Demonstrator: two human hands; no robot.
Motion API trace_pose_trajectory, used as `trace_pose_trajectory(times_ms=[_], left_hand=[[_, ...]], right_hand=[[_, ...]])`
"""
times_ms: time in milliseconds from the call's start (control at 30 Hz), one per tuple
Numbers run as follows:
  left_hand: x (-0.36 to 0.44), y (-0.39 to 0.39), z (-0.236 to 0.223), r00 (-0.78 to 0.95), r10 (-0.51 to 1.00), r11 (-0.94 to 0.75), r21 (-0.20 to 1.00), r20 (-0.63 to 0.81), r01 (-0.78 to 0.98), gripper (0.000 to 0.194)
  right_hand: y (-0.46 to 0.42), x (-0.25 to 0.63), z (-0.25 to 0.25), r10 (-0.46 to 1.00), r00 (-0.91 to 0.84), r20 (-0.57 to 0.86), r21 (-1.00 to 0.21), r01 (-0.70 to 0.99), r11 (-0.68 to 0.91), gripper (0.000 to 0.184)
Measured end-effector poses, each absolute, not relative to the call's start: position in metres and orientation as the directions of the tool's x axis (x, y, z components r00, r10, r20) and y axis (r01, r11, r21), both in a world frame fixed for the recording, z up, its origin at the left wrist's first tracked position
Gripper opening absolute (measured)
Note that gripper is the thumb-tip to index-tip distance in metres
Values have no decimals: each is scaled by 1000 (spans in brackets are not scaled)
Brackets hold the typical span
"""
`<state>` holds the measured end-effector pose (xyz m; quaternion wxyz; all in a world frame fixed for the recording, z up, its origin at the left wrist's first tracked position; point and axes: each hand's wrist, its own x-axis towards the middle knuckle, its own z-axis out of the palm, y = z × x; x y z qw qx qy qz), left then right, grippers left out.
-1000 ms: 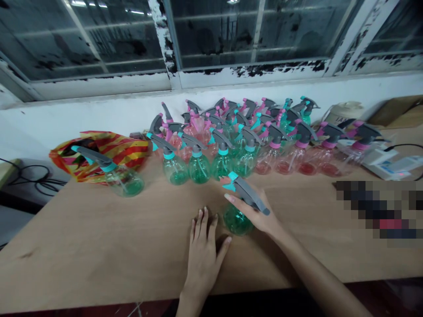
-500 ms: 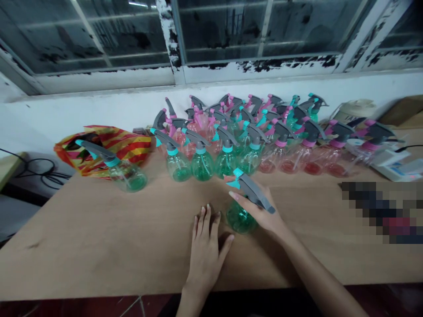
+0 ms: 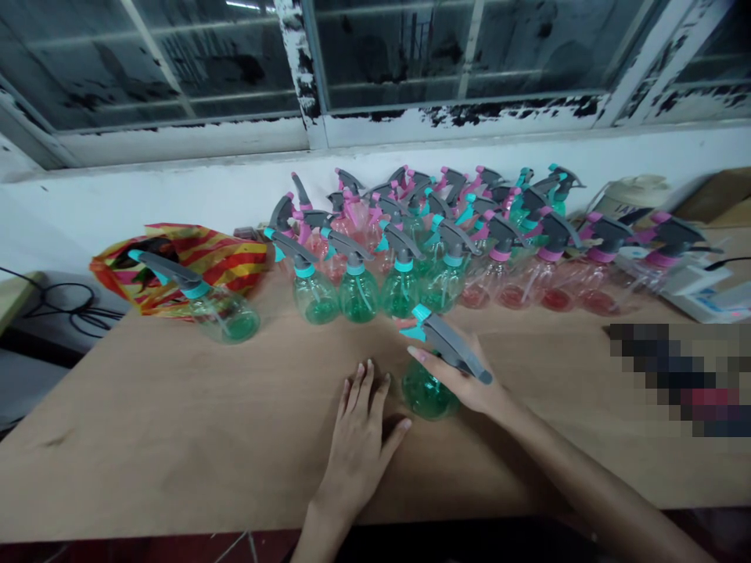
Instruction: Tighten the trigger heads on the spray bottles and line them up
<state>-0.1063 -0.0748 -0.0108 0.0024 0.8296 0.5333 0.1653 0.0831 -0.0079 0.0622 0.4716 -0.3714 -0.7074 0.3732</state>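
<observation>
My right hand (image 3: 463, 383) is wrapped around the neck of a green spray bottle (image 3: 427, 395) with a grey and teal trigger head. The bottle stands close to upright on the wooden table (image 3: 176, 438), and my palm hides part of it. Just left of the bottle, my left hand (image 3: 361, 426) lies flat on the table, fingers spread, with nothing in it. Beyond my hands stands a front row of green spray bottles (image 3: 359, 293) and pinkish clear spray bottles (image 3: 548, 285). Another green spray bottle (image 3: 226, 313) stands apart at the left.
Behind the front row are several more pink and teal spray bottles (image 3: 357, 211). A red-and-yellow striped plastic bag (image 3: 235, 262) lies at the back left, near black cables (image 3: 70, 305). A white device (image 3: 709, 289) sits at the right. A wall with windows (image 3: 469, 55) rises behind.
The view has shifted slightly. My left forearm has swung a little to the left, while the right hand keeps its hold on the green spray bottle in nearly the same spot.
</observation>
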Motion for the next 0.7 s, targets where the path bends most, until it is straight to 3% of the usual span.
trace_pose_trajectory(times_ms=[333,533,700], left_hand=[[-111,-39,0,522,836,-537,61,169,841,62],[-111,-15,1,551,817,-569,80,171,818,44],[-111,-8,-2,534,824,-558,99,191,824,43]], right_hand=[[-2,82,63,852,-257,457,-835,206,510,32],[19,81,64,869,-200,452,-852,194,487,28],[25,83,64,866,-254,431,-865,158,476,29]])
